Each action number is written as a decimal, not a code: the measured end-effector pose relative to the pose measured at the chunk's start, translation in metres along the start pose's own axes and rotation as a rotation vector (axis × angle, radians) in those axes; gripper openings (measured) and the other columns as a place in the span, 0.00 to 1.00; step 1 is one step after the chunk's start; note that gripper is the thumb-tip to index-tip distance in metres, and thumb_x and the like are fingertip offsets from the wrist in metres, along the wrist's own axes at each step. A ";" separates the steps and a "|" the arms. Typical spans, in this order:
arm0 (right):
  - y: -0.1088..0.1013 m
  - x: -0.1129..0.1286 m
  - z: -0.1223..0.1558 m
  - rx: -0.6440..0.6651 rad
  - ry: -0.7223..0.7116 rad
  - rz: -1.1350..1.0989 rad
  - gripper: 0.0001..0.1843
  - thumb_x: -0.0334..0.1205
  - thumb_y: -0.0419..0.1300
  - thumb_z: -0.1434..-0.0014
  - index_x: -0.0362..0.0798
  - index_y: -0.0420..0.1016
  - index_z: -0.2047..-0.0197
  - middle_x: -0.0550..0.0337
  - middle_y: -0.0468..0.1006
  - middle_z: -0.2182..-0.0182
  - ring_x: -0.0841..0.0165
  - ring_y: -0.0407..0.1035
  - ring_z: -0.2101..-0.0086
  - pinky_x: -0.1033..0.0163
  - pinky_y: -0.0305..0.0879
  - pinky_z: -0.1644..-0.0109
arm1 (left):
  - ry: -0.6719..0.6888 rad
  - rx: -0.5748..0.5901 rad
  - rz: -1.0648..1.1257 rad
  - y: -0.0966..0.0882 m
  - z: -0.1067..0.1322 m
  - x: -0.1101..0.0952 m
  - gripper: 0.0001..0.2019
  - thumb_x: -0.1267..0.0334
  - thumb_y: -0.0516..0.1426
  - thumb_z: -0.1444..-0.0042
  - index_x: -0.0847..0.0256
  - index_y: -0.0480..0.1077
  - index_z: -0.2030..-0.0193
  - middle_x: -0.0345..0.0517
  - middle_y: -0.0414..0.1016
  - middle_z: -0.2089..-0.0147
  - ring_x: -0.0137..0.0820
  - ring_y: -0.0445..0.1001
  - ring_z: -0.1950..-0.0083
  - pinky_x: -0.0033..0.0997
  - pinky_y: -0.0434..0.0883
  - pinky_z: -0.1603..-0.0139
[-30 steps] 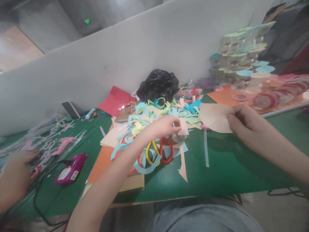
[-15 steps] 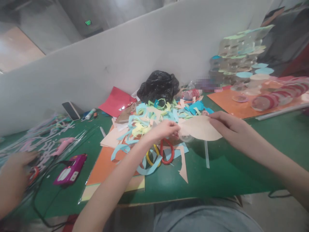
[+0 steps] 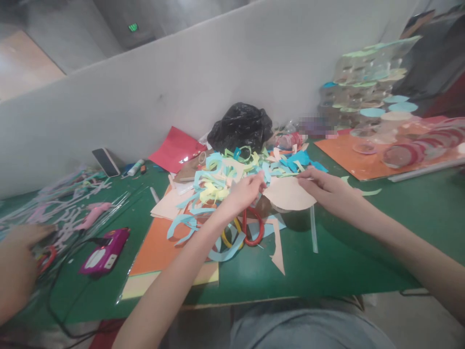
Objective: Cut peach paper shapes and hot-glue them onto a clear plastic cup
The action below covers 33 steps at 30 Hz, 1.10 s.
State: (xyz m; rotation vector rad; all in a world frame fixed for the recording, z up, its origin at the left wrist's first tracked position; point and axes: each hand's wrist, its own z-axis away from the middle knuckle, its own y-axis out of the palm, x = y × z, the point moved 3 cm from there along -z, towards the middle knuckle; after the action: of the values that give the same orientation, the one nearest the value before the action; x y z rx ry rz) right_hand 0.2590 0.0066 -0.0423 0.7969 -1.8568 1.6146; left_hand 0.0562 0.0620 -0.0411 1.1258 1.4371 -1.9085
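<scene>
A rounded cream paper piece (image 3: pixel 289 194) is held up level above the green table. My left hand (image 3: pixel 253 186) pinches its left edge, with fingertips pressed together. On the far right edge, my right hand (image 3: pixel 317 184) grips it between thumb and fingers. A clear round rim shows partly under the paper; the rest of it is hidden. Beneath my left forearm lie scissors with red and yellow handles (image 3: pixel 253 228), tangled in light blue paper scraps (image 3: pixel 228 249). A clear glue stick (image 3: pixel 314 230) lies just below the paper.
A pile of coloured paper strips (image 3: pixel 214 189) spreads before a black plastic bag (image 3: pixel 240 127). Another person's hand (image 3: pixel 18 266) is at left, near a pink glue gun (image 3: pixel 95 213) and a magenta box (image 3: pixel 105 252). Clear cups (image 3: pixel 366 68) are stacked at right.
Both hands have shifted a little left with the cream paper, my right hand more so. A pale green strip now shows behind my right wrist.
</scene>
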 end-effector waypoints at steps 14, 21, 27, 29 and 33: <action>0.017 0.002 0.000 0.061 -0.059 -0.049 0.11 0.51 0.48 0.36 0.53 0.62 0.59 0.72 0.62 0.84 0.67 0.59 0.82 0.63 0.52 0.75 | 0.143 0.016 -0.228 0.004 0.018 -0.004 0.17 0.51 0.48 0.37 0.58 0.55 0.73 0.37 0.62 0.73 0.28 0.61 0.70 0.32 0.57 0.68; 0.027 -0.005 -0.001 -0.016 -0.230 0.257 0.11 0.45 0.46 0.33 0.49 0.63 0.54 0.61 0.75 0.75 0.65 0.70 0.75 0.63 0.58 0.72 | 0.128 0.017 -0.233 0.007 0.023 0.005 0.18 0.49 0.47 0.36 0.58 0.53 0.73 0.35 0.57 0.75 0.27 0.58 0.71 0.31 0.55 0.69; 0.033 -0.008 0.004 -0.014 -0.424 0.671 0.19 0.27 0.43 0.39 0.44 0.72 0.54 0.43 0.76 0.53 0.68 0.66 0.78 0.62 0.44 0.77 | 0.136 0.018 -0.270 0.009 0.029 0.003 0.18 0.50 0.46 0.35 0.58 0.54 0.72 0.35 0.56 0.75 0.27 0.58 0.72 0.31 0.54 0.70; 0.035 -0.010 0.005 -0.006 -0.469 0.832 0.21 0.25 0.42 0.39 0.44 0.72 0.53 0.44 0.75 0.52 0.70 0.65 0.79 0.62 0.42 0.77 | 0.142 0.012 -0.282 0.010 0.030 0.002 0.18 0.50 0.46 0.35 0.59 0.54 0.73 0.35 0.57 0.75 0.27 0.58 0.72 0.31 0.54 0.70; 0.035 -0.011 0.004 -0.064 -0.473 0.868 0.19 0.32 0.41 0.32 0.44 0.72 0.55 0.47 0.78 0.57 0.69 0.66 0.78 0.63 0.46 0.76 | 0.159 -0.008 -0.281 0.010 0.030 0.001 0.18 0.51 0.46 0.35 0.59 0.56 0.73 0.35 0.58 0.76 0.27 0.59 0.72 0.31 0.54 0.69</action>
State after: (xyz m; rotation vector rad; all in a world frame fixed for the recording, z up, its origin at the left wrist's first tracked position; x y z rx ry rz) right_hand 0.2405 0.0066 -0.0739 0.3535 -2.8395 1.9389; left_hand 0.0540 0.0301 -0.0440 1.1432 1.7689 -2.0347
